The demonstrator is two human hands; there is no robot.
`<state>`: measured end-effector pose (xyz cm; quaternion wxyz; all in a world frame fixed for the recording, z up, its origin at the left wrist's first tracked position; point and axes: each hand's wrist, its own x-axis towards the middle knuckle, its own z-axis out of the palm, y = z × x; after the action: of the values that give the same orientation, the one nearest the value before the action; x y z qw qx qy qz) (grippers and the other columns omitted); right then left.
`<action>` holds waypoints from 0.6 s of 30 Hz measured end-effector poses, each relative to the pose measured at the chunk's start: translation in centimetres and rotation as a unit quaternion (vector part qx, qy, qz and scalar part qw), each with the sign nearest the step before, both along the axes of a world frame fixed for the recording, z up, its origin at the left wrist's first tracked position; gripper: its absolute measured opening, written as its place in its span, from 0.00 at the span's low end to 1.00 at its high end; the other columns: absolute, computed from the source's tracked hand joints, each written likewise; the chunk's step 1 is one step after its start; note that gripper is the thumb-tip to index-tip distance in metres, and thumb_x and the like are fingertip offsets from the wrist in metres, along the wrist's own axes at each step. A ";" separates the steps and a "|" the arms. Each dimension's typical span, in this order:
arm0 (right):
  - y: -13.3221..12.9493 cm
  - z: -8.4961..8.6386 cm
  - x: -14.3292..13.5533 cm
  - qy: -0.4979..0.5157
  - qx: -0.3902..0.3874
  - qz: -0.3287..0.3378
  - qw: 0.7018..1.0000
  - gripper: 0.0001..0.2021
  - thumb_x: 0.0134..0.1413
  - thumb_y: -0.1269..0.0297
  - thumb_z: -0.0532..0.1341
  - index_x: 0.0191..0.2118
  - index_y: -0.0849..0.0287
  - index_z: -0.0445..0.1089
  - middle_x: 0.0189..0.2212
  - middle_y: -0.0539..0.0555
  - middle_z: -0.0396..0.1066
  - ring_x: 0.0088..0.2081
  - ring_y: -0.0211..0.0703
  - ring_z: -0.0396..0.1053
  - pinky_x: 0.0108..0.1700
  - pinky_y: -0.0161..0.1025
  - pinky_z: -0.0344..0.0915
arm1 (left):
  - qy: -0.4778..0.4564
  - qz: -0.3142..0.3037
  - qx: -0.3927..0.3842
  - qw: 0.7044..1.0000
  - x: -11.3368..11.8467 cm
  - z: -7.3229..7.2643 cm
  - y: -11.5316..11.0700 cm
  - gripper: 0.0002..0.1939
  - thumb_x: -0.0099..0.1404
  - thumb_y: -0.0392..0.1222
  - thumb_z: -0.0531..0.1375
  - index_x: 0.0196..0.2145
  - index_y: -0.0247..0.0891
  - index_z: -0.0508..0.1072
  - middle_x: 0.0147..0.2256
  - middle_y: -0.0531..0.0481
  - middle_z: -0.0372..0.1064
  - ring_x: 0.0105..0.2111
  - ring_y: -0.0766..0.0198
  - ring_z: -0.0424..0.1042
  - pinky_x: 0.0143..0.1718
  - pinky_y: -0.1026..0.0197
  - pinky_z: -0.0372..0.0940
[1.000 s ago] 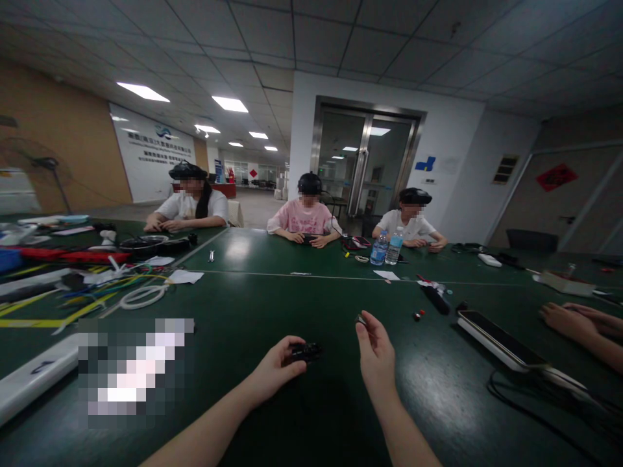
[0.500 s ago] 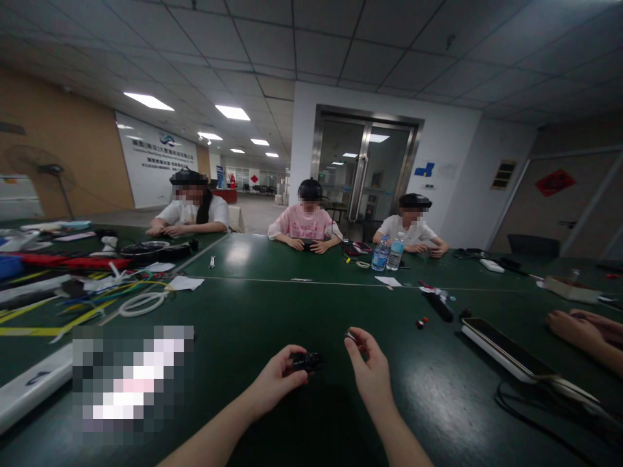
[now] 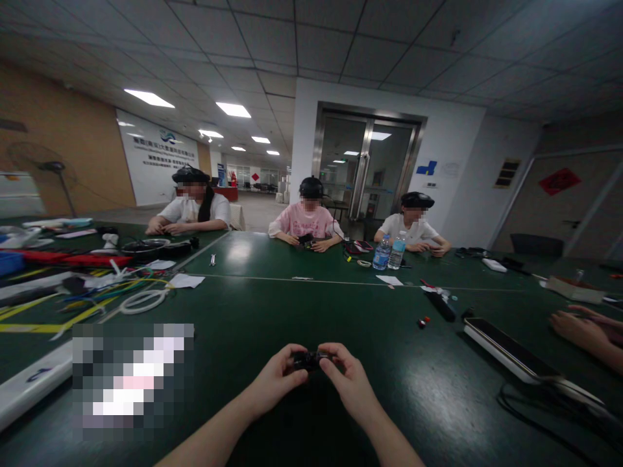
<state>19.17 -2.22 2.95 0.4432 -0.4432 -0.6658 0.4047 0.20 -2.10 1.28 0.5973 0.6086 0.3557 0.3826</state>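
A small, glossy black object with an uneven outline [image 3: 305, 360] is held above the green tabletop; its exact kind cannot be made out. My left hand [image 3: 277, 379] pinches its left end between thumb and fingers. At the right end, my right hand [image 3: 348, 379] is closed in a pinch, its fingertips against the black object. The small part in those fingertips is mostly hidden. Both hands are close together, low in the middle of the view.
A phone [image 3: 506, 347] on a white block and black cables [image 3: 530, 421] lie to the right. A small red-and-black piece [image 3: 423, 322] and a black tool [image 3: 439, 305] lie beyond. Left are a white bar [image 3: 39, 379] and coiled tubing [image 3: 143, 302]. Co-workers sit around the table.
My right hand has moved left and slightly down, bringing its small part to the black object. My left hand keeps its hold nearly in place.
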 end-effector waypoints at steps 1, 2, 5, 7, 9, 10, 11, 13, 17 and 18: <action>-0.1 0.0 -0.1 -0.009 0.004 0.011 1.000 0.12 0.49 0.59 0.59 0.40 0.54 0.70 0.40 0.53 0.69 0.44 0.46 0.66 0.48 0.43 0.61 | -0.002 0.001 0.001 1.000 0.0 0.0 0.0 0.21 0.56 0.47 0.62 0.45 0.40 0.62 0.39 0.49 0.68 0.39 0.60 0.68 0.43 0.56 0.61; -0.1 0.1 -0.2 -0.018 0.006 0.021 1.000 0.11 0.49 0.60 0.58 0.39 0.53 0.71 0.41 0.52 0.69 0.45 0.46 0.65 0.48 0.43 0.60 | -0.003 0.000 0.002 1.000 0.0 0.0 0.0 0.21 0.56 0.47 0.62 0.45 0.40 0.62 0.39 0.49 0.68 0.39 0.61 0.68 0.42 0.56 0.61; -0.1 0.1 -0.4 -0.041 -0.004 0.050 0.998 0.09 0.49 0.61 0.58 0.38 0.51 0.71 0.43 0.51 0.67 0.47 0.46 0.64 0.50 0.43 0.59 | -0.001 -0.005 0.005 1.000 0.0 0.0 0.1 0.20 0.56 0.46 0.62 0.45 0.40 0.62 0.38 0.50 0.67 0.39 0.61 0.68 0.42 0.56 0.61; -0.1 0.0 -0.4 -0.044 -0.013 0.059 0.997 0.09 0.50 0.61 0.58 0.39 0.51 0.71 0.43 0.51 0.67 0.47 0.46 0.64 0.49 0.43 0.59 | 0.008 -0.012 0.008 1.000 0.0 -0.1 0.1 0.20 0.57 0.47 0.61 0.45 0.40 0.63 0.38 0.49 0.67 0.40 0.60 0.68 0.42 0.56 0.61; 0.0 -0.2 -0.4 -0.035 -0.017 0.055 0.998 0.10 0.51 0.60 0.57 0.39 0.52 0.70 0.42 0.52 0.67 0.46 0.46 0.65 0.48 0.43 0.60 | 0.011 -0.014 0.012 1.000 -0.1 -0.1 0.1 0.20 0.58 0.47 0.61 0.45 0.39 0.63 0.39 0.49 0.67 0.41 0.60 0.68 0.43 0.55 0.61; 0.0 -0.2 -0.5 -0.028 -0.019 0.051 0.998 0.10 0.51 0.60 0.57 0.40 0.52 0.70 0.42 0.52 0.68 0.45 0.46 0.65 0.48 0.43 0.60 | 0.013 -0.015 0.013 1.000 -0.1 -0.2 0.1 0.20 0.58 0.47 0.61 0.45 0.39 0.62 0.39 0.48 0.68 0.41 0.60 0.68 0.44 0.55 0.60; 0.0 -0.3 -0.5 -0.021 -0.021 0.046 0.999 0.11 0.51 0.60 0.56 0.40 0.53 0.70 0.41 0.52 0.68 0.44 0.46 0.65 0.47 0.43 0.60 | 0.013 -0.016 0.012 1.000 -0.1 -0.2 0.1 0.20 0.58 0.47 0.61 0.45 0.39 0.62 0.40 0.48 0.67 0.41 0.59 0.68 0.44 0.54 0.60; 0.0 -0.4 -0.6 -0.014 -0.020 0.038 0.999 0.11 0.51 0.61 0.57 0.41 0.53 0.69 0.41 0.53 0.68 0.43 0.46 0.66 0.46 0.43 0.61 | 0.013 -0.018 0.010 1.000 -0.2 -0.4 0.1 0.20 0.58 0.47 0.60 0.46 0.39 0.62 0.40 0.48 0.67 0.41 0.59 0.68 0.44 0.54 0.60; -0.1 -0.3 -0.6 -0.038 -0.019 0.056 0.998 0.09 0.50 0.62 0.58 0.39 0.52 0.70 0.42 0.51 0.68 0.44 0.46 0.65 0.47 0.42 0.60 | 0.018 -0.022 0.016 0.999 -0.1 -0.4 0.1 0.20 0.59 0.46 0.60 0.47 0.40 0.62 0.39 0.49 0.67 0.39 0.60 0.68 0.41 0.56 0.61; -0.1 -0.3 -0.6 -0.044 -0.022 0.061 0.997 0.09 0.49 0.61 0.58 0.38 0.52 0.70 0.41 0.51 0.68 0.44 0.46 0.65 0.46 0.42 0.60 | 0.022 -0.021 0.017 0.999 -0.1 -0.4 0.1 0.20 0.59 0.46 0.60 0.47 0.40 0.62 0.39 0.49 0.67 0.39 0.61 0.68 0.40 0.57 0.61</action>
<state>18.61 -2.28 2.68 0.3781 -0.4289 -0.7011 0.4261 0.11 -2.02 0.85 0.5872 0.6342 0.3492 0.3621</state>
